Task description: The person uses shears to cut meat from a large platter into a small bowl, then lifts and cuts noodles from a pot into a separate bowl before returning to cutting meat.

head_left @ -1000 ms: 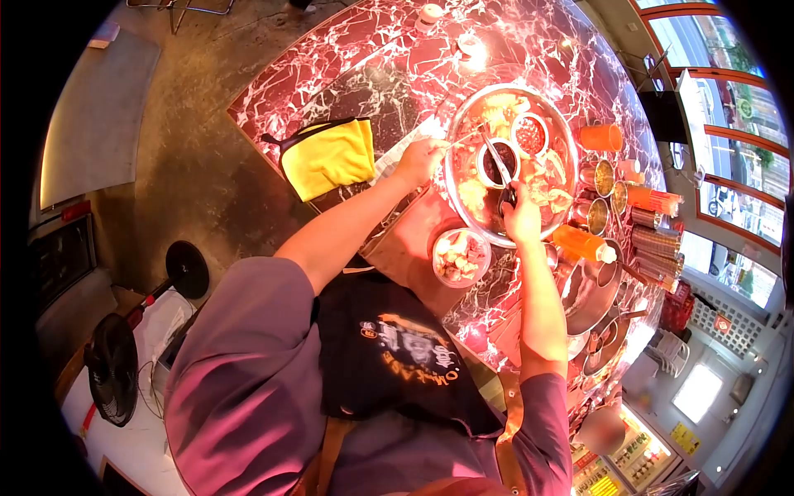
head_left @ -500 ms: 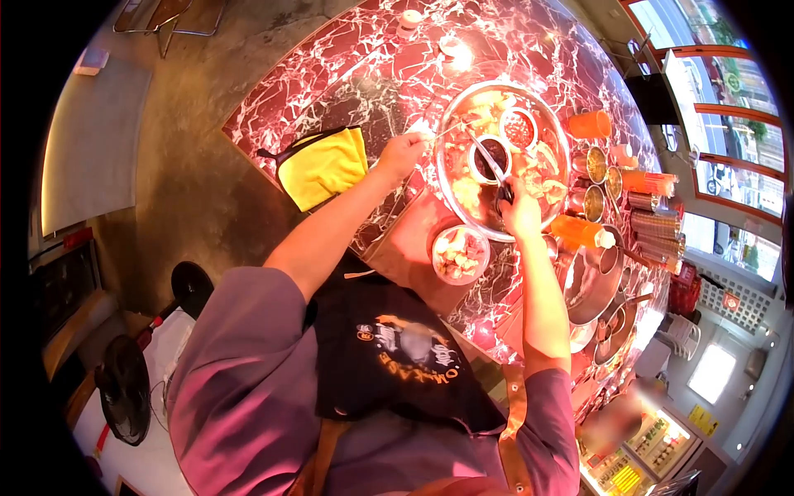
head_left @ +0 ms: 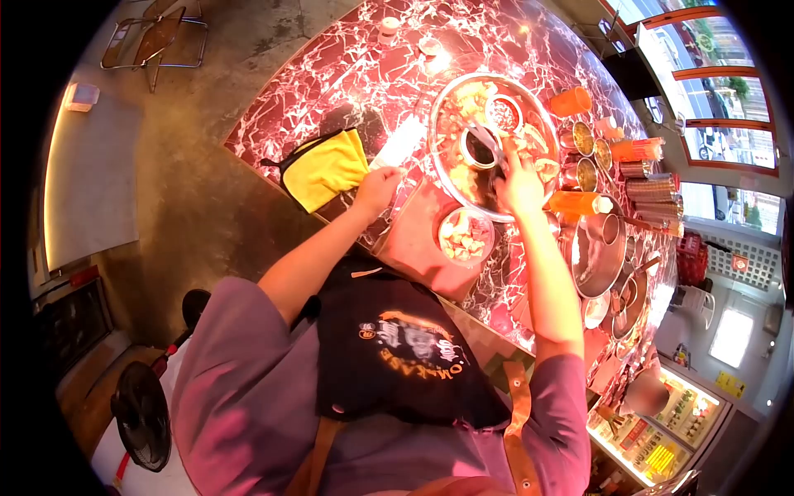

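Observation:
My right hand (head_left: pixel 521 188) is closed around the dark handles of a pair of scissors (head_left: pixel 486 137). Its metal blades reach over a dark-filled round bowl (head_left: pixel 480 150) inside a large round metal tray (head_left: pixel 438 169). Beside that bowl in the tray sits a second white-rimmed bowl (head_left: pixel 504 114) with reddish contents, with pieces of food around both. My left hand (head_left: pixel 380 188) is left of the tray, fingers pinched together; what they hold, if anything, I cannot make out. Next to it lies a folded yellow cloth (head_left: pixel 327 172).
A clear bowl of pale chunks (head_left: pixel 465 237) stands near the table's front edge. To the right are an orange bottle (head_left: pixel 579 203), metal cups (head_left: pixel 587 174), a large pot (head_left: pixel 597 256) and stacked tins (head_left: pixel 655 194). A chair (head_left: pixel 157 41) stands on the floor beyond the table.
My left hand has drawn back from the tray's rim toward the yellow cloth. My right hand stays at the tray with the scissors, whose blades now look more spread. The view has shifted slightly.

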The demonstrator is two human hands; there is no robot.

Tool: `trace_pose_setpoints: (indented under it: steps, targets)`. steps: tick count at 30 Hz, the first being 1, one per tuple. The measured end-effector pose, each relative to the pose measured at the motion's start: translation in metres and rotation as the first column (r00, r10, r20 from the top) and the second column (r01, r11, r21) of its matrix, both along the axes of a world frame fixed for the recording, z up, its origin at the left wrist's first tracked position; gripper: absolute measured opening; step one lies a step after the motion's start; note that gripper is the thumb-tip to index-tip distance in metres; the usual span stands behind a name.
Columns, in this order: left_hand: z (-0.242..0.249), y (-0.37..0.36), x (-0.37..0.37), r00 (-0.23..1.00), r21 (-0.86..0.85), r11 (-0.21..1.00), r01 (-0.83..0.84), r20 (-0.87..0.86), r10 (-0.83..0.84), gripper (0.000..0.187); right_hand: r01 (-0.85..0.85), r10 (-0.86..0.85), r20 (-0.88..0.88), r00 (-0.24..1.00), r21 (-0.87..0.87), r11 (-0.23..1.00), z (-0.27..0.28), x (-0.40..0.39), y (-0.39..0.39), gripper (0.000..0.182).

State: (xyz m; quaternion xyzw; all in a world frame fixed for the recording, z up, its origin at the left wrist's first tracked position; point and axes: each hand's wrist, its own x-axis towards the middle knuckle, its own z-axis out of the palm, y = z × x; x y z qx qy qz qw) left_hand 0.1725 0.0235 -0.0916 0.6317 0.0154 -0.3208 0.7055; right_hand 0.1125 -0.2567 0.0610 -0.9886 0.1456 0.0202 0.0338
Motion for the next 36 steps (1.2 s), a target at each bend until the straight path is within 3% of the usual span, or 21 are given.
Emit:
trace_pose_setpoints:
  steps: [4, 7, 8, 11, 12, 13, 15, 16, 17, 18, 19, 21, 23, 25, 27, 28, 32, 33, 36]
  targets:
    - [-0.003, 0.016, -0.030, 0.995, -0.004, 0.999, -0.052, 0.086, 0.052, 0.025, -0.069, 0.029, -0.194, 0.981, -0.201, 0.977, -0.011, 0.078, 0.009, 0.035]
    - [0.013, 0.042, -0.041, 0.999, 0.029, 0.999, -0.032, 0.029, 0.031, 0.025, -0.086, 0.041, -0.323, 0.945, -0.126, 0.988, -0.025, 0.107, -0.001, 0.036]
    - [0.011, 0.048, -0.043, 0.998, 0.029, 0.999, -0.042, 0.040, 0.041, 0.025, -0.051, 0.009, -0.282, 0.959, -0.142, 0.989, -0.030, 0.105, -0.006, 0.031]
    - [0.025, 0.061, -0.044, 0.994, -0.017, 0.994, -0.109, -0.018, 0.109, 0.025, -0.022, 0.040, -0.208, 0.977, 0.091, 0.996, -0.011, 0.079, -0.032, 0.041]
    - [0.016, 0.060, -0.042, 0.991, -0.075, 0.989, -0.128, -0.055, 0.124, 0.026, 0.071, -0.013, -0.219, 0.976, 0.256, 0.964, 0.001, 0.064, -0.038, 0.044]
    - [0.016, 0.060, -0.038, 0.994, -0.104, 0.990, -0.099, -0.058, 0.093, 0.026, 0.165, -0.069, -0.238, 0.969, 0.410, 0.897, 0.010, 0.052, -0.047, 0.047]
    - [0.013, 0.049, -0.028, 0.993, 0.030, 0.998, -0.062, 0.098, 0.059, 0.025, 0.206, -0.073, -0.213, 0.974, 0.709, 0.674, -0.016, 0.016, -0.092, 0.041]
    - [0.015, 0.042, -0.023, 0.995, 0.028, 0.999, -0.043, 0.092, 0.040, 0.025, 0.215, -0.086, -0.205, 0.975, 0.768, 0.604, -0.011, -0.004, -0.094, 0.043]
    - [0.017, 0.034, -0.018, 0.976, 0.038, 0.999, -0.011, 0.219, 0.002, 0.024, 0.222, -0.101, -0.199, 0.975, 0.821, 0.526, -0.008, -0.027, -0.095, 0.046]
    - [0.022, 0.026, -0.014, 0.939, 0.053, 0.998, 0.022, 0.341, -0.039, 0.023, 0.224, -0.102, -0.202, 0.974, 0.811, 0.540, 0.004, -0.048, -0.088, 0.046]
    - [0.031, 0.018, -0.009, 0.941, 0.060, 0.997, 0.048, 0.333, -0.065, 0.023, 0.228, -0.102, -0.207, 0.973, 0.803, 0.551, 0.018, -0.067, -0.077, 0.047]
    - [0.055, 0.009, -0.010, 0.766, 0.194, 0.977, 0.091, 0.614, -0.193, 0.024, 0.262, -0.111, -0.244, 0.963, 0.764, 0.589, 0.032, -0.109, -0.065, 0.051]
    - [0.084, 0.007, -0.014, 0.773, 0.251, 0.936, 0.246, 0.532, -0.345, 0.024, 0.276, -0.133, -0.253, 0.958, 0.702, 0.656, 0.056, -0.146, -0.041, 0.052]
    - [0.087, 0.006, -0.022, 0.749, 0.289, 0.879, 0.380, 0.461, -0.476, 0.023, 0.374, -0.201, -0.378, 0.904, 0.467, 0.801, 0.084, -0.170, -0.014, 0.050]
    - [0.085, 0.010, -0.035, 0.625, 0.399, 0.759, 0.514, 0.432, -0.650, 0.024, 0.366, -0.189, -0.428, 0.884, 0.380, 0.850, 0.101, -0.186, 0.006, 0.049]
    - [0.089, 0.012, -0.043, 0.631, 0.412, 0.740, 0.532, 0.390, -0.671, 0.023, 0.438, -0.239, -0.448, 0.862, 0.419, 0.795, 0.103, -0.192, 0.014, 0.049]
    - [0.067, 0.014, -0.069, 0.597, 0.463, 0.743, 0.483, 0.446, -0.667, 0.022, 0.331, -0.163, -0.484, 0.860, 0.285, 0.900, 0.069, -0.196, 0.031, 0.052]
    - [0.070, 0.015, -0.069, 0.593, 0.462, 0.740, 0.488, 0.447, -0.670, 0.022, 0.252, -0.114, -0.379, 0.919, 0.338, 0.907, 0.057, -0.199, 0.031, 0.051]
    - [0.084, 0.030, -0.065, 0.573, 0.557, 0.722, 0.410, 0.459, -0.679, 0.022, 0.280, -0.138, -0.383, 0.913, 0.343, 0.897, 0.053, -0.208, 0.025, 0.047]
